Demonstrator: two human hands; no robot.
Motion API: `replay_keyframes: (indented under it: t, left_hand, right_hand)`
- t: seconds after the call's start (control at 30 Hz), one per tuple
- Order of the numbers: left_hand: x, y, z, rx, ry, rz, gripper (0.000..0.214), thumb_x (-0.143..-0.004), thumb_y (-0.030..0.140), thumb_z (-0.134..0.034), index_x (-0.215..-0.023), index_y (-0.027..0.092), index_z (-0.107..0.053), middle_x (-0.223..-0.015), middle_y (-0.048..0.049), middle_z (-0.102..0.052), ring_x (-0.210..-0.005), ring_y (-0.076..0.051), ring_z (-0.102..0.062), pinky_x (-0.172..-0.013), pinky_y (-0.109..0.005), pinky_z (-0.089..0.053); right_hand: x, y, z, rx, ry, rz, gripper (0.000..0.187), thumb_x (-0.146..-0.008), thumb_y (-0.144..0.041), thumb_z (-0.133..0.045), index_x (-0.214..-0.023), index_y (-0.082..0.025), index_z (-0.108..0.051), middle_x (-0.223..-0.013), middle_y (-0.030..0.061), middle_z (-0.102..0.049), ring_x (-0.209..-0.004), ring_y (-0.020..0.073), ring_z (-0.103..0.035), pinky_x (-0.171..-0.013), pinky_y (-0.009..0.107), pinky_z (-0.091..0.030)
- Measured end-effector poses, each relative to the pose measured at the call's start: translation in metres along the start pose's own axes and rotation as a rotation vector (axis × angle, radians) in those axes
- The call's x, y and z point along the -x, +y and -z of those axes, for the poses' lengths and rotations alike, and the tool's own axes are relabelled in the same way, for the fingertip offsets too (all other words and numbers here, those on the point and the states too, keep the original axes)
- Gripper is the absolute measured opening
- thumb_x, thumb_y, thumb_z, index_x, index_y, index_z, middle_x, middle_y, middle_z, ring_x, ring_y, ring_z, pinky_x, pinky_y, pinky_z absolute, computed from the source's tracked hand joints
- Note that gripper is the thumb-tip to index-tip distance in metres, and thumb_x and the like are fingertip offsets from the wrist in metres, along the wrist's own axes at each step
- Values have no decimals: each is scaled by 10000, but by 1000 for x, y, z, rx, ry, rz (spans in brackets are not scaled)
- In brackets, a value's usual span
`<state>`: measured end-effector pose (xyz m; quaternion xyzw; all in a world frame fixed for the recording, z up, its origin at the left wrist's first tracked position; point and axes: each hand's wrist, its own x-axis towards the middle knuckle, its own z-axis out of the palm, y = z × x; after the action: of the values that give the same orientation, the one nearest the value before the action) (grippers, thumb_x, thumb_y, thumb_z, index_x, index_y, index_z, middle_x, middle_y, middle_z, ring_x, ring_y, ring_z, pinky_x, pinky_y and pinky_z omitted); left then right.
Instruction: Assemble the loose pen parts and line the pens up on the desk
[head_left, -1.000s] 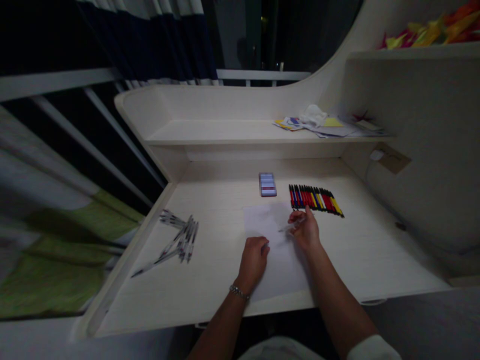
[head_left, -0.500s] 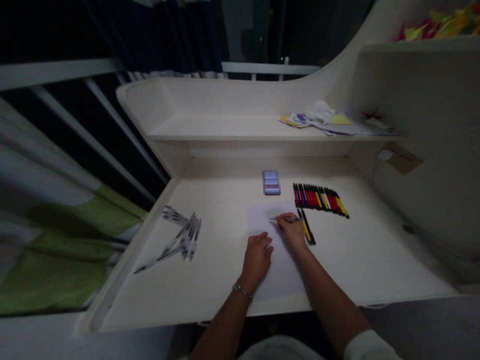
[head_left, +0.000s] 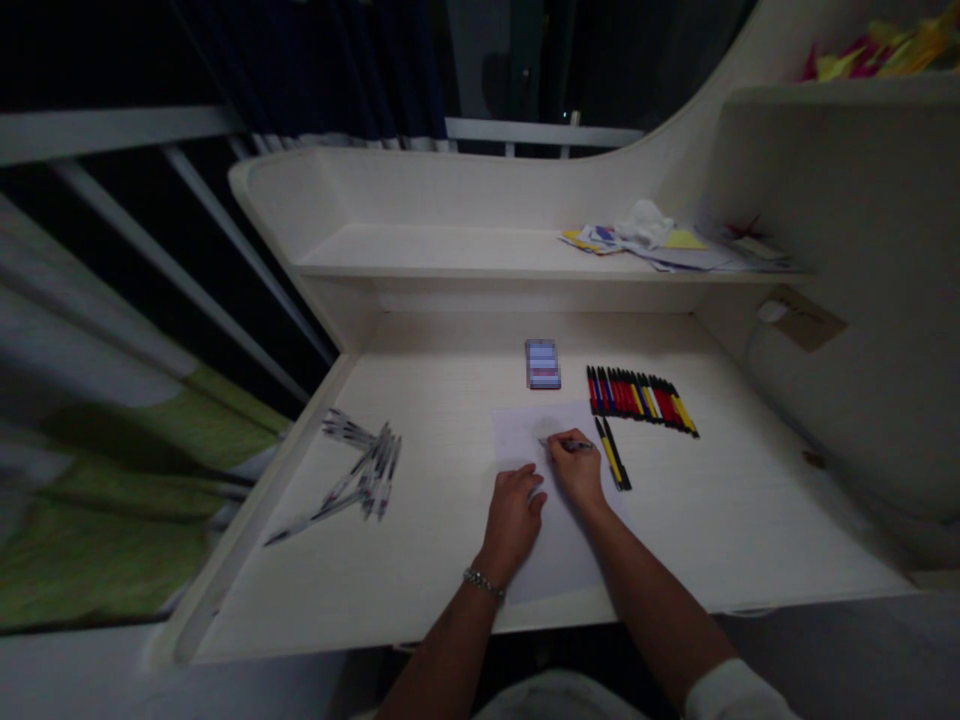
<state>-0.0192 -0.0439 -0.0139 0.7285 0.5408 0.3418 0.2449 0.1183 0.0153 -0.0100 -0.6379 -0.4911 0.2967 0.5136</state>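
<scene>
My right hand [head_left: 577,470] is closed around a slim pen [head_left: 582,445] in a writing grip, its tip at the upper part of a white sheet of paper [head_left: 559,560]. Faint grey marks show on the sheet near the tip. My left hand [head_left: 515,510] rests on the paper's left side with fingers curled. A small pale thing [head_left: 535,491] shows between its thumb and forefinger, too small to name. Right of my right hand lie a yellow-and-black pen [head_left: 609,455] and a black pen [head_left: 619,455], side by side.
A row of colored pens [head_left: 637,395] lies at the right, beside a phone [head_left: 543,365]. Several clear pens [head_left: 367,470] are heaped at the left of the white desk [head_left: 442,560]. Papers and crumpled tissue [head_left: 645,225] sit on the shelf [head_left: 450,250] behind.
My right hand has shifted slightly left, and the pen in it has tilted a little. My left hand stays in place on the paper.
</scene>
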Motion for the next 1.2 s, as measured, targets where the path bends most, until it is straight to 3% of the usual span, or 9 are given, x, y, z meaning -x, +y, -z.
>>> replay_keyframes:
  t: [0.23, 0.33, 0.43, 0.5, 0.57, 0.7, 0.93, 1.07, 1.2]
  left_hand:
    - [1, 0, 1, 10, 12, -4, 263, -808, 83, -640, -1039, 195, -698, -1232, -103, -656, -1164, -280, -550, -995, -509, -435]
    - [1, 0, 1, 9, 17, -9, 263, -806, 85, -647, -1040, 193, -698, -1228, -104, -658, -1159, -276, -554, -989, -501, -443]
    - [0, 0, 1, 9, 16, -4, 252, -802, 91, -658, -1027, 193, -705, -1216, -109, -665, -1152, -274, -559, -988, -495, -443]
    - [-1, 0, 1, 10, 15, 1, 248, -799, 91, -663, -1022, 191, -708, -1212, -110, -667, -1153, -274, -559, -992, -495, -439]
    - [-1, -1, 1, 11, 12, 6, 250, -796, 87, -664, -1021, 186, -708, -1212, -107, -665, -1163, -273, -555, -998, -493, -436]
    - [-1, 0, 1, 3, 2, 13, 250, -793, 80, -659, -1015, 184, -711, -1221, -104, -661, -1171, -269, -553, -1011, -491, -431]
    - [-1, 8, 8, 2, -5, 18, 233, -778, 86, -660, -983, 173, -728, -1191, -122, -679, -1156, -268, -566, -1027, -468, -420]
    - [2, 27, 7, 179, 7, 117, 231, -811, 235, -672, -1035, 211, -727, -1101, -93, -709, -1021, -250, -632, -940, -427, -480]
    - [9, 55, -9, 684, -165, 251, 323, -762, 378, -742, -1024, 191, -722, -1001, -94, -733, -858, -204, -671, -798, -329, -517]
  right_hand:
    - [-5, -4, 8, -147, 23, -115, 350, -763, -545, -651, -704, -200, -657, -560, 9, -612, -538, 174, -547, -514, 286, -408]
    - [-8, -7, 18, -407, 56, -228, 463, -789, -632, -599, -637, -196, -627, -619, 39, -636, -572, 168, -572, -520, 284, -432]
    - [-8, -11, 34, -748, 25, -285, 371, -734, -550, -721, -688, -194, -624, -748, 38, -671, -607, 137, -586, -520, 256, -451]
    - [-5, -14, 48, -909, -27, -331, 325, -705, -489, -774, -767, -204, -631, -668, -13, -617, -499, 91, -501, -432, 218, -381]
    - [-3, -17, 64, -1016, -91, -408, 366, -744, -563, -709, -778, -209, -622, -542, -58, -498, -400, 69, -373, -360, 203, -279]
    - [0, -15, 89, -1130, -172, -534, 549, -792, -723, -481, -596, -212, -529, -436, -72, -330, -355, 76, -276, -340, 204, -217]
    - [4, -9, 102, -1201, -124, -546, 391, -787, -552, -541, -581, -223, -493, -435, -76, -292, -372, 85, -235, -362, 213, -213]
    - [12, -24, 106, -1292, -119, -464, 501, -794, -670, -514, -577, -221, -474, -466, -68, -311, -405, 91, -278, -402, 227, -276]
    - [26, -45, 105, -1297, -98, -341, 496, -815, -629, -536, -550, -216, -463, -485, -52, -346, -448, 103, -350, -470, 253, -361]
